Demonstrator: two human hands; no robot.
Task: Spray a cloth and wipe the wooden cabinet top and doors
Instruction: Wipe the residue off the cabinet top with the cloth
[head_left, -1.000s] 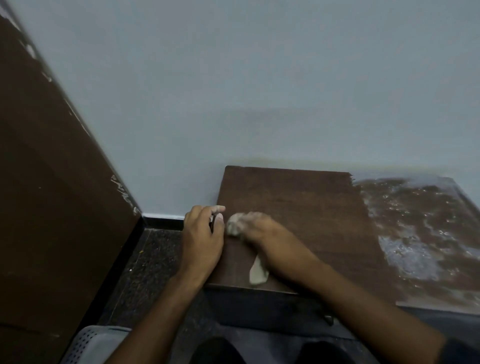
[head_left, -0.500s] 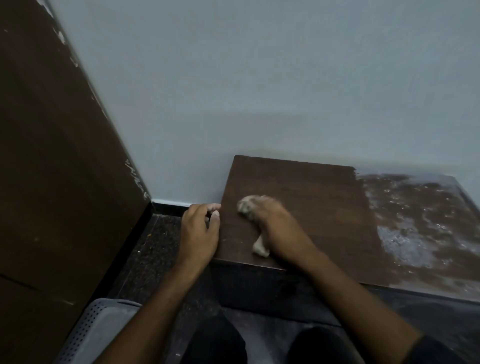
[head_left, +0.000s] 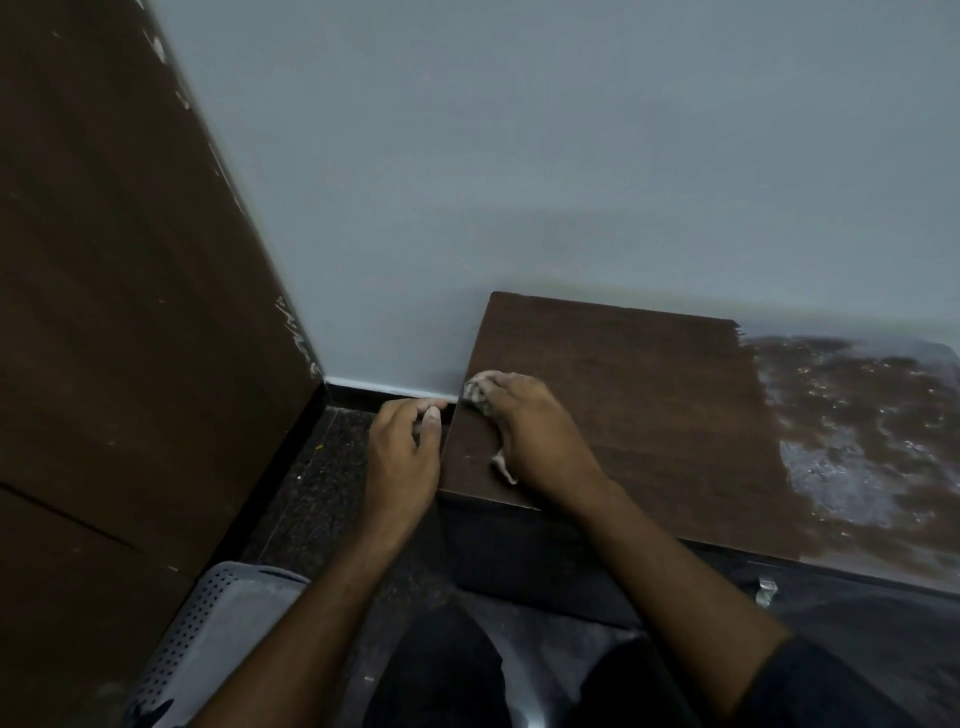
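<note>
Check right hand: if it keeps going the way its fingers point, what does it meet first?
The right hand, pressing the cloth, points toward the cabinet top's left edge; past that, probably the wall, though depth is unclear.

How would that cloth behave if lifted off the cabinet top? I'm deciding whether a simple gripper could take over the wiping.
Probably limp: the cloth is bunched under the right hand, and a thin tail trails out beneath the palm. It likely weighs little, since so little of it shows past the fingers. Lifted, it would probably sag and unfold rather than hold shape on the cabinet top.
</note>
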